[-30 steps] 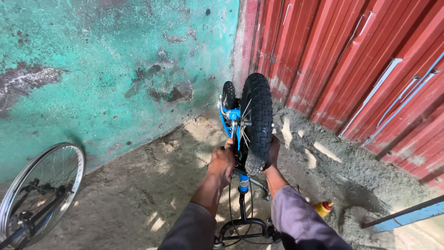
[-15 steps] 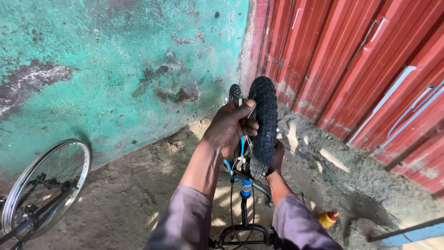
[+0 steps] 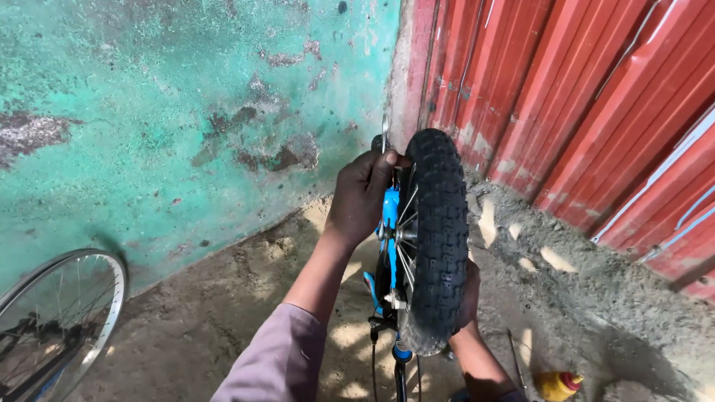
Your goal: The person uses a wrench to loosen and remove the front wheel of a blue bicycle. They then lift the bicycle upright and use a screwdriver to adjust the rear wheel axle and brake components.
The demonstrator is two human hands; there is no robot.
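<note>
A small bicycle wheel with a knobby black tyre (image 3: 439,238) stands upright in a blue frame (image 3: 389,216), close in front of me. My left hand (image 3: 361,195) grips the left side near the top of the wheel, and a thin metal tool (image 3: 384,132) sticks up above its fingers. My right hand (image 3: 469,298) is mostly hidden behind the lower right of the tyre and holds it there. Silver spokes and the hub (image 3: 406,237) show between my arms.
A worn turquoise wall (image 3: 186,112) meets a red corrugated metal sheet (image 3: 581,97) at the corner ahead. A larger silver bicycle rim (image 3: 67,313) leans at the bottom left. A small yellow bottle with a red cap (image 3: 557,385) lies on the dirt ground.
My left hand has climbed from the lower middle of the wheel to its upper left side. The wheel now looks closer and larger in view.
</note>
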